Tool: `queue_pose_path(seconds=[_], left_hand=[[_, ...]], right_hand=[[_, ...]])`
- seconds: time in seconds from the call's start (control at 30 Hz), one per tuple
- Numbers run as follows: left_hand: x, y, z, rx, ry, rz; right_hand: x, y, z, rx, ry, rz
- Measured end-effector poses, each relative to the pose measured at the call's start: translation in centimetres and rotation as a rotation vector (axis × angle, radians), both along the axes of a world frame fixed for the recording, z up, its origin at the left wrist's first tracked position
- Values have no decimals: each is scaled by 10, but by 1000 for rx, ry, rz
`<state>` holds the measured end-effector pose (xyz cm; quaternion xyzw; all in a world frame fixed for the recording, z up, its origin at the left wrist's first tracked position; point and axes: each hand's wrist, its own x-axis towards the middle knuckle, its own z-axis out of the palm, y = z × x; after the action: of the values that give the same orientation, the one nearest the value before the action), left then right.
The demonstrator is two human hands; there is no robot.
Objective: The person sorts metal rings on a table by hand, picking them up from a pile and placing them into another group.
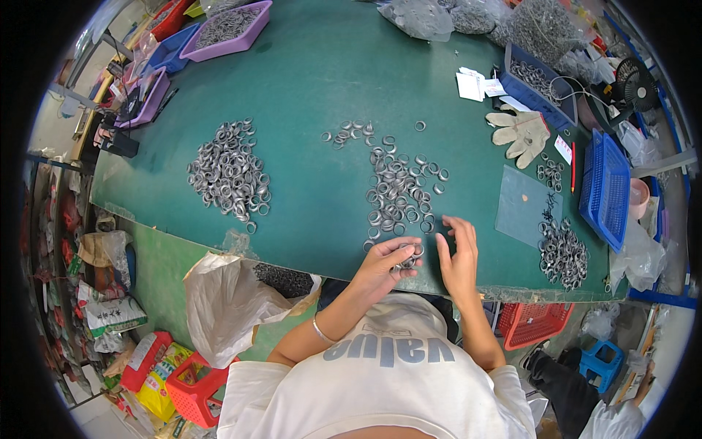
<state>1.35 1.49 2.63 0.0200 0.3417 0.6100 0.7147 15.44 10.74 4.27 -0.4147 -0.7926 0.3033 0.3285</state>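
Note:
My left hand (378,266) is closed around several small grey metal rings (409,259) at the table's near edge. To its right, my right hand (461,257) is held open, thumb and fingers apart, with nothing seen in it. Just beyond both hands lies a loose spread of metal rings (395,183) on the green table (307,88). A denser heap of rings (230,174) sits farther left. Another heap of rings (563,254) is on the right, beside a thin grey-green sheet (523,201).
At the right are a work glove (521,135), a red pencil (573,167), a blue basket (605,190) and a blue bin (537,84) of metal parts. A purple tray (228,31) of parts stands far left. Below the table are a white sack (234,304) and a red crate (535,325).

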Motion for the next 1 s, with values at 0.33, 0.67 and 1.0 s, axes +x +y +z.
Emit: queue_pose_path(seconds=[0.33,0.67,1.0], left_hand=[[3,-3,2,72,98,68],[4,-2,2,33,80,76],[2,0,1,59,24,86]], right_hand=[[-6,8,-15,-201,8,-76],[-5,-10,1,173,269,170],[4,-2,6,109,362,320]])
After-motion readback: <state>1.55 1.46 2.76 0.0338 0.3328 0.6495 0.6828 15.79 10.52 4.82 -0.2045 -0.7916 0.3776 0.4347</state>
